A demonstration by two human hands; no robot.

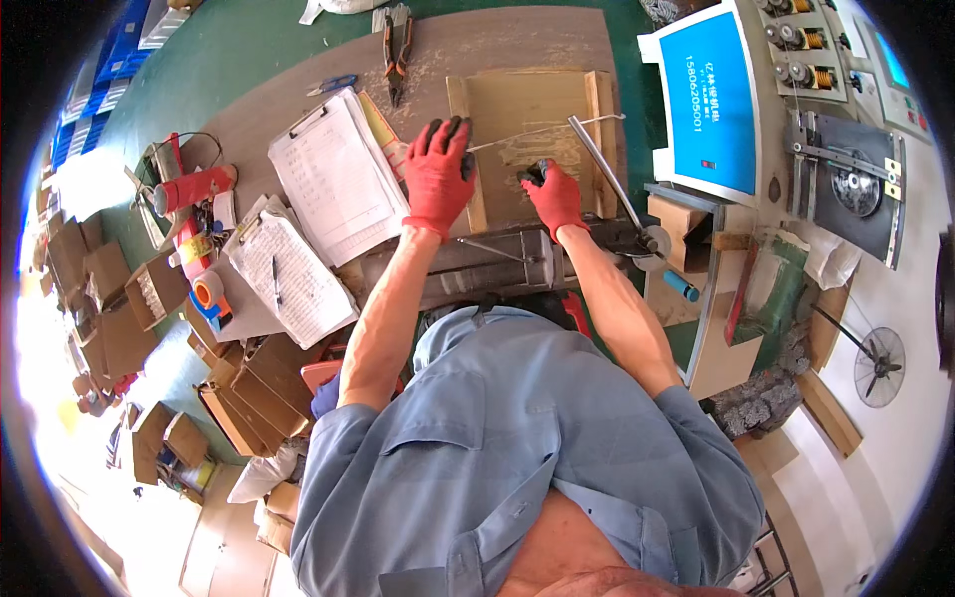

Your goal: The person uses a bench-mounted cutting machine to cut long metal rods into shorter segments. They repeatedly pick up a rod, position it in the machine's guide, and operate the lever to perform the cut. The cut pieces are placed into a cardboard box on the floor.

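My left hand (441,177), in a red glove with dark fingertips, lies fairly flat with its fingers stretched forward. It rests by the left wooden strip (476,206) of a shallow board (527,95). A thin pale wire (557,132) runs from near its fingertips across the board to the right strip (601,159). My right hand (554,195), gloved alike, is over the board below the wire with its fingers curled together. What they hold, if anything, is hidden. Just right of it a metal lever (605,169) slants up from the dark metal bench fixture (497,261).
Clipboards with papers (333,174) and a pen (277,284) lie left. Pliers (396,55) lie beyond my left hand. A tape roll (209,290) and red cylinder (194,189) are farther left. A blue-screened machine (708,104) stands right, above a cardboard box (676,234).
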